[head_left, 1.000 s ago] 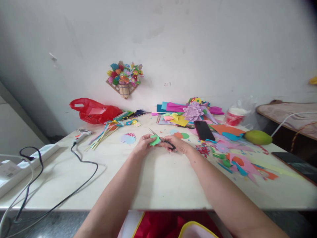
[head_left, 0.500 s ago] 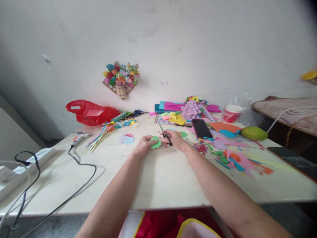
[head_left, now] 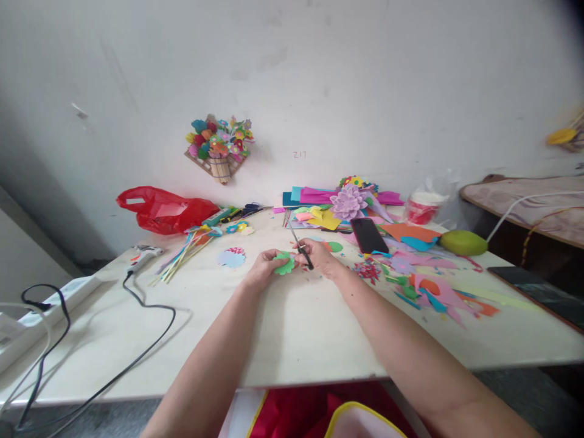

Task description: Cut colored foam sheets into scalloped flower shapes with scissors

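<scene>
My left hand (head_left: 261,266) is closed on a green scalloped paper flower (head_left: 285,264), held just above the white table (head_left: 283,328). My right hand (head_left: 320,258) grips small black scissors (head_left: 298,244) whose blades point up and away, beside the flower's right edge. Both hands meet near the middle of the table.
A glue gun (head_left: 142,255) with a black cord (head_left: 137,307) lies at left, a red bag (head_left: 162,210) behind it. Coloured sticks (head_left: 182,250), a paper flower disc (head_left: 231,258), stacked paper (head_left: 319,201), a phone (head_left: 368,235), paper scraps (head_left: 429,289), a red cup (head_left: 422,208) and a green fruit (head_left: 463,243) are around.
The scissors swung from lying across the flower, pointing left, to pointing up and away at its right edge. The view drifted slightly right.
</scene>
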Available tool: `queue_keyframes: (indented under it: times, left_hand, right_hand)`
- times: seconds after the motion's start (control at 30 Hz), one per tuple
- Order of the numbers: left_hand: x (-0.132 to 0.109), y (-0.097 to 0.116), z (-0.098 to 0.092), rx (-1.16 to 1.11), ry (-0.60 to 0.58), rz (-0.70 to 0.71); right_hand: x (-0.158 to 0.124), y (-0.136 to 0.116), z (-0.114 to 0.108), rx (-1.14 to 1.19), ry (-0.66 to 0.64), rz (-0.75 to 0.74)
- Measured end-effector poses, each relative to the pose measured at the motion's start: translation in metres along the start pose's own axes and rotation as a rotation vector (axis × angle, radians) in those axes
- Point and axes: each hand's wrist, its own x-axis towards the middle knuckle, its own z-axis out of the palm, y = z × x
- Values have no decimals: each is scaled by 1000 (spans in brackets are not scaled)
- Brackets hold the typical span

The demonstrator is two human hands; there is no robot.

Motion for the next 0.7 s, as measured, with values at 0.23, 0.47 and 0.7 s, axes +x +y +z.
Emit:
queue_keyframes:
  times: [0.23, 0.47, 0.7]
  left_hand:
    - [1, -1, -1, 24, 12, 0]
    - [1, -2, -1, 54, 6, -8]
    - [4, -7, -5, -18, 49, 21]
  right_hand:
    - [1, 1, -1, 36, -7, 5]
    - [0, -1, 2, 2, 10, -9]
    - [2, -2, 2, 44, 89, -4]
